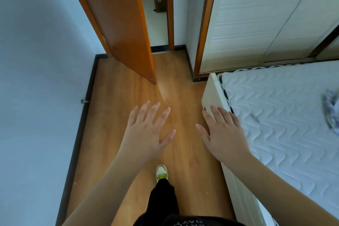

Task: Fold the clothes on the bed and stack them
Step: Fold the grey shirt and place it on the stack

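A bed with a white quilted mattress (pixel 271 115) fills the right side. One crumpled grey-white garment (pixel 331 112) lies on it at the far right edge of view, partly cut off. My left hand (pixel 146 130) hovers over the wooden floor with fingers spread and straight, holding nothing. My right hand (pixel 223 134) is stretched out flat above the bed's near corner, also empty. Both hands are well left of the garment.
A half-open orange wooden door (pixel 121 24) stands ahead, with a doorway behind it. White sliding wardrobe doors (pixel 266 16) line the wall beyond the bed. A blue-white wall (pixel 36 79) closes the left. My shoe (pixel 161 172) stands on the wooden floor (pixel 113 112).
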The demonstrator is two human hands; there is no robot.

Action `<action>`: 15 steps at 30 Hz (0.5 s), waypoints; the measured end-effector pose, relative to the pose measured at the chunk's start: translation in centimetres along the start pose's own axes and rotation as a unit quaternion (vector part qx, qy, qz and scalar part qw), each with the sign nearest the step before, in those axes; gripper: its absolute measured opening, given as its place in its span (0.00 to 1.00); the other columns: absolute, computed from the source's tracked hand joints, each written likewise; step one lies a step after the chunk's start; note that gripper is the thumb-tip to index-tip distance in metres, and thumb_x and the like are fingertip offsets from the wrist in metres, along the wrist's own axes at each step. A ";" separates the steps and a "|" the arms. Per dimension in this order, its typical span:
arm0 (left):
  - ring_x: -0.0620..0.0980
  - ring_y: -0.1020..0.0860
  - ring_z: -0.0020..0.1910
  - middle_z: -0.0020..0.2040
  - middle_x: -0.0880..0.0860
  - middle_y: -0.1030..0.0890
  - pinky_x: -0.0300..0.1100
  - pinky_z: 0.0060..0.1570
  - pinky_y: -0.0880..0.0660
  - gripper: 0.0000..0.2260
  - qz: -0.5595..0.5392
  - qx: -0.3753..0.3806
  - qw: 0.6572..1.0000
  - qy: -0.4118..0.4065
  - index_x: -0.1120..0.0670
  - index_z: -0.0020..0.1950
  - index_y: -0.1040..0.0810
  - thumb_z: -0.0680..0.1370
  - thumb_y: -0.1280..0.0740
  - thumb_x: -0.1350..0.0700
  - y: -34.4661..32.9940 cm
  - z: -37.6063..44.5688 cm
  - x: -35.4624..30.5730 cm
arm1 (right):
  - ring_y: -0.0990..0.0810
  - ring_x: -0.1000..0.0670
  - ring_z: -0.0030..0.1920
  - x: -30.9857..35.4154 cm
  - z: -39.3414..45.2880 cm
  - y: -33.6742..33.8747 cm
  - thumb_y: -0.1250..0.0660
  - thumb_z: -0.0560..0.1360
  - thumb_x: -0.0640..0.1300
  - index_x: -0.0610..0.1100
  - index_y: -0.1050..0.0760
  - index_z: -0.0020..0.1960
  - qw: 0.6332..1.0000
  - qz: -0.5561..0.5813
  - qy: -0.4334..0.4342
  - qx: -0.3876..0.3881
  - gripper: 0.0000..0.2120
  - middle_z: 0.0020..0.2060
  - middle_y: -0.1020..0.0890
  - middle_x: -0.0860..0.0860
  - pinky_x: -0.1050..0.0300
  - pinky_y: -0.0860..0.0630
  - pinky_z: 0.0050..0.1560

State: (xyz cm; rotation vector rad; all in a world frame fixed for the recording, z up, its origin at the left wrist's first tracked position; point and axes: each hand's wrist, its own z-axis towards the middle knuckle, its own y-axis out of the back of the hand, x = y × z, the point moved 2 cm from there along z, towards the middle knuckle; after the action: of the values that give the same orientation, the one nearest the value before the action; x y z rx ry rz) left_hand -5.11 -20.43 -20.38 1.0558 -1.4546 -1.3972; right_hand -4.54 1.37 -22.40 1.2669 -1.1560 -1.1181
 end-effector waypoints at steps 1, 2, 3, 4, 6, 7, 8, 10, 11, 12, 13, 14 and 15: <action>0.56 0.42 0.77 0.76 0.53 0.36 0.59 0.74 0.44 0.31 -0.002 0.000 1.000 -0.001 0.45 0.77 0.40 0.79 0.60 0.33 -0.3 1.6 1.1 | 0.32 0.43 0.72 0.5 1.9 -0.3 0.56 0.82 0.62 0.47 0.32 0.73 1.000 -0.004 0.003 0.005 0.29 0.72 0.30 0.45 0.44 0.38 0.72; 0.56 0.43 0.77 0.77 0.53 0.36 0.59 0.74 0.45 0.31 -0.005 0.003 1.000 -0.005 0.45 0.77 0.40 0.80 0.60 0.33 -0.5 3.1 2.1 | 0.32 0.43 0.73 1.1 3.7 -0.4 0.56 0.82 0.62 0.47 0.32 0.73 1.000 -0.006 0.006 0.007 0.29 0.72 0.30 0.45 0.45 0.38 0.72; 0.56 0.43 0.77 0.77 0.53 0.36 0.59 0.75 0.45 0.30 -0.006 0.008 1.000 -0.010 0.46 0.77 0.40 0.80 0.60 0.34 -0.7 4.6 3.2 | 0.32 0.43 0.72 1.7 5.5 -0.4 0.56 0.82 0.62 0.47 0.32 0.73 1.000 -0.006 0.006 0.010 0.29 0.72 0.29 0.45 0.44 0.37 0.72; 0.56 0.42 0.77 0.76 0.53 0.35 0.58 0.75 0.44 0.30 -0.005 0.009 1.000 -0.012 0.46 0.77 0.39 0.81 0.59 0.34 -0.8 6.1 4.3 | 0.31 0.43 0.72 2.4 7.3 -0.2 0.55 0.81 0.62 0.47 0.31 0.72 1.000 -0.005 0.005 0.013 0.29 0.71 0.28 0.45 0.44 0.36 0.71; 0.56 0.37 0.75 0.74 0.53 0.31 0.58 0.73 0.40 0.28 -0.008 0.007 1.000 -0.018 0.47 0.76 0.36 0.82 0.57 0.36 -0.8 9.0 6.3 | 0.28 0.43 0.69 3.5 10.7 0.4 0.54 0.81 0.61 0.46 0.28 0.70 1.000 0.007 0.000 0.013 0.29 0.69 0.26 0.44 0.43 0.33 0.69; 0.55 0.35 0.74 0.72 0.53 0.29 0.58 0.72 0.38 0.27 -0.013 0.009 1.000 -0.025 0.47 0.75 0.34 0.82 0.56 0.37 -0.8 10.6 7.3 | 0.27 0.43 0.68 3.9 12.3 0.6 0.53 0.81 0.60 0.46 0.27 0.69 1.000 0.013 -0.003 0.013 0.28 0.68 0.25 0.44 0.43 0.31 0.68; 0.55 0.33 0.73 0.71 0.52 0.28 0.57 0.72 0.37 0.27 -0.016 0.009 0.999 -0.032 0.47 0.74 0.34 0.82 0.56 0.37 -0.8 12.2 8.2 | 0.26 0.43 0.67 4.1 13.8 0.9 0.52 0.81 0.60 0.46 0.27 0.68 1.000 0.017 -0.008 0.013 0.27 0.68 0.25 0.44 0.43 0.30 0.68; 0.54 0.32 0.72 0.70 0.52 0.26 0.56 0.71 0.37 0.26 -0.017 0.001 0.999 -0.050 0.48 0.74 0.33 0.83 0.54 0.37 -0.6 15.8 9.6 | 0.25 0.44 0.66 4.0 16.4 1.2 0.51 0.81 0.60 0.47 0.27 0.68 0.999 0.024 -0.028 0.010 0.26 0.67 0.25 0.45 0.44 0.30 0.67; 0.55 0.31 0.71 0.70 0.52 0.26 0.56 0.70 0.36 0.25 -0.017 -0.004 0.998 -0.062 0.48 0.73 0.32 0.83 0.53 0.37 -0.5 17.7 10.1 | 0.25 0.44 0.66 3.7 17.6 1.2 0.51 0.81 0.60 0.47 0.27 0.68 0.999 0.026 -0.041 0.006 0.26 0.67 0.25 0.46 0.44 0.31 0.68; 0.55 0.30 0.71 0.69 0.53 0.25 0.56 0.69 0.35 0.25 -0.020 -0.007 0.997 -0.073 0.48 0.73 0.31 0.83 0.53 0.37 -0.3 19.4 10.4 | 0.26 0.44 0.67 3.4 18.7 1.3 0.50 0.81 0.60 0.48 0.28 0.68 0.998 0.026 -0.056 0.007 0.25 0.68 0.25 0.46 0.45 0.33 0.68; 0.55 0.29 0.70 0.69 0.53 0.25 0.56 0.68 0.34 0.25 -0.025 -0.009 0.996 -0.084 0.48 0.72 0.30 0.82 0.52 0.37 -0.1 21.2 10.6 | 0.26 0.45 0.68 2.9 19.9 1.3 0.50 0.81 0.61 0.49 0.28 0.69 0.997 0.025 -0.069 0.011 0.24 0.68 0.26 0.47 0.45 0.34 0.69; 0.55 0.28 0.69 0.68 0.53 0.24 0.56 0.68 0.33 0.26 -0.029 -0.009 0.995 -0.095 0.48 0.72 0.30 0.82 0.52 0.37 0.0 23.1 10.7 | 0.28 0.45 0.69 2.4 21.2 1.3 0.50 0.81 0.61 0.50 0.29 0.69 0.996 0.025 -0.082 0.016 0.25 0.70 0.27 0.48 0.46 0.35 0.70; 0.55 0.27 0.69 0.68 0.53 0.24 0.55 0.67 0.32 0.26 -0.032 -0.006 0.994 -0.103 0.48 0.72 0.30 0.82 0.53 0.37 0.1 25.0 10.7 | 0.29 0.45 0.70 1.7 22.5 1.3 0.52 0.81 0.62 0.50 0.30 0.70 0.995 0.028 -0.093 0.021 0.26 0.70 0.28 0.48 0.46 0.36 0.70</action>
State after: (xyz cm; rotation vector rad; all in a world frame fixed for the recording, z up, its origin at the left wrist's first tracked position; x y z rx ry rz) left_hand -32.10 -23.33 -20.80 0.9806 -1.5676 -1.5970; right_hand -26.79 -2.60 -21.60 1.1731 -1.3532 -1.1944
